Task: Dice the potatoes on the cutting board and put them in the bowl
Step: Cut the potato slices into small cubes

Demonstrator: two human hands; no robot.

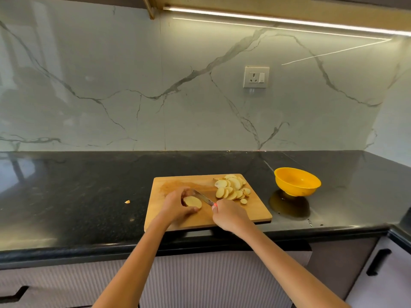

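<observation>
- Gripping a potato piece (193,202) with the left hand (178,205), fingers curled round it, on the near left part of the cutting board (255,210).
- Holding a knife (203,198) in the right hand (230,215), blade lying against the potato.
- Lying heaped at the board's far right corner: potato slices (232,188).
- Standing just right of the board: yellow bowl (297,181).

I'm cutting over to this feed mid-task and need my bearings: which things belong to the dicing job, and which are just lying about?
Job:
potato piece held by left hand
knife in right hand
potato slices
wooden cutting board
yellow bowl, nothing in it

Lying about:
potato scrap on the black counter
wall socket
</observation>
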